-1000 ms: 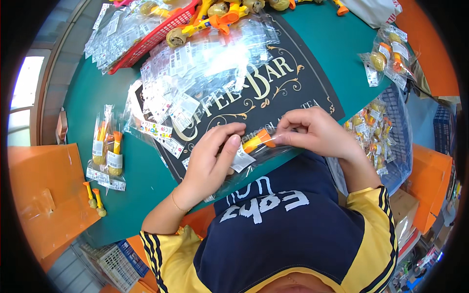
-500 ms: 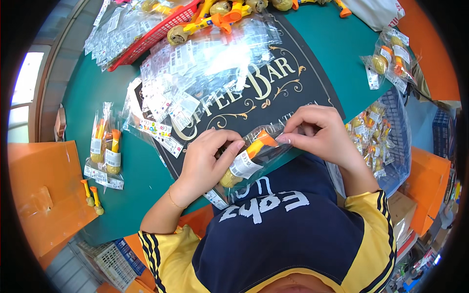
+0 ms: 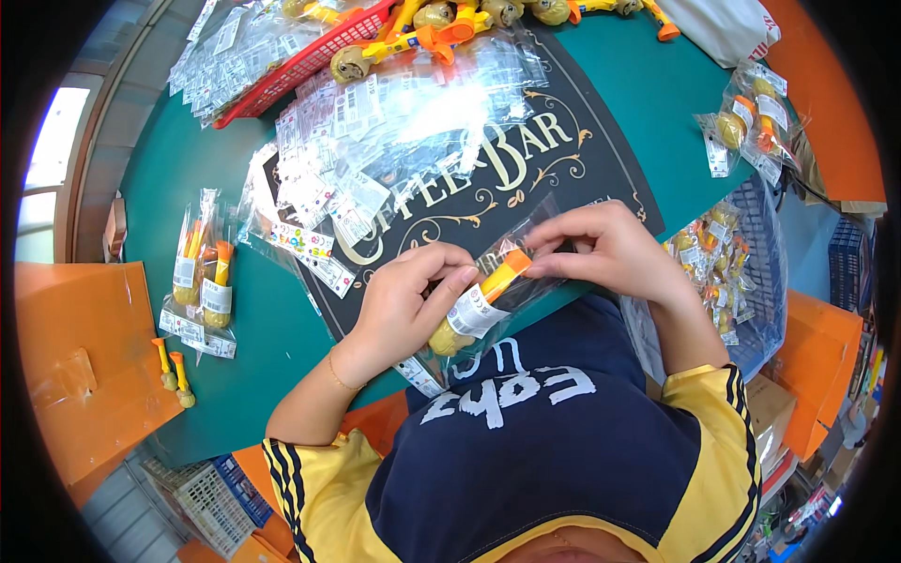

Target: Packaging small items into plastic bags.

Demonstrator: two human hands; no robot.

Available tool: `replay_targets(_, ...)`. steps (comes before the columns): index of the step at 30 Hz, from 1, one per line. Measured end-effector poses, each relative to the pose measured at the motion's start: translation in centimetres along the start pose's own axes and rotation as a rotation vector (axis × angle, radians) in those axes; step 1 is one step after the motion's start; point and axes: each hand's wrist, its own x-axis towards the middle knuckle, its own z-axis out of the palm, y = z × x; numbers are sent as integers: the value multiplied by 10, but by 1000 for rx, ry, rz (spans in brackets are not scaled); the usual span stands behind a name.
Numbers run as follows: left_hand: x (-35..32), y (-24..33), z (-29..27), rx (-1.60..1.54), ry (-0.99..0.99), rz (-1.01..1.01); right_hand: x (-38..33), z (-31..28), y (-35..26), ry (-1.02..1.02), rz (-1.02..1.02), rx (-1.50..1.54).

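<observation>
Two hands meet at the near edge of the green table (image 3: 235,375), and we hold one clear plastic bag (image 3: 488,296) between them, with an orange and yellow toy (image 3: 493,286) inside and a white label on its lower part. Our left hand (image 3: 404,305) has its fingers curled around the lower, labelled end of the bag, while our right hand (image 3: 610,249) pinches the upper end with thumb and fingertips closed on the plastic. We see the bag lying tilted, its yellow end toward us and its orange end away, just above the dark mat (image 3: 526,159), a black rectangle with cream lettering and curled ornaments. Farther off on the mat lies a loose heap of empty clear bags (image 3: 394,122) with small white labels. Beyond it, a red basket (image 3: 300,61) holds more such bags, and yellow and orange toys (image 3: 441,14) lie along the far edge. To the left, two filled packs (image 3: 202,272) rest on the green surface, each with a white label, and two loose small toys (image 3: 174,371) lie near an orange box (image 3: 75,366). To the right, a blue crate (image 3: 760,272) holds filled packs, and a few more packs (image 3: 751,127) lie on the table beyond it
</observation>
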Motion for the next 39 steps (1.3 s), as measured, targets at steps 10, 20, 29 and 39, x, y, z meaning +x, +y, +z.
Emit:
replay_targets(10,1,0,1,11,1,-22,16,-6,-14,-315,117,77)
replay_targets(20,6,-2,-6,-92,12,-40,8,28,2,76,-190,-113)
replay_targets(29,5,-2,-11,-108,13,-145,5,11,-16,-119,31,-4)
replay_targets(39,24,28,-14,122,-11,-124,-7,23,-10,95,53,-110)
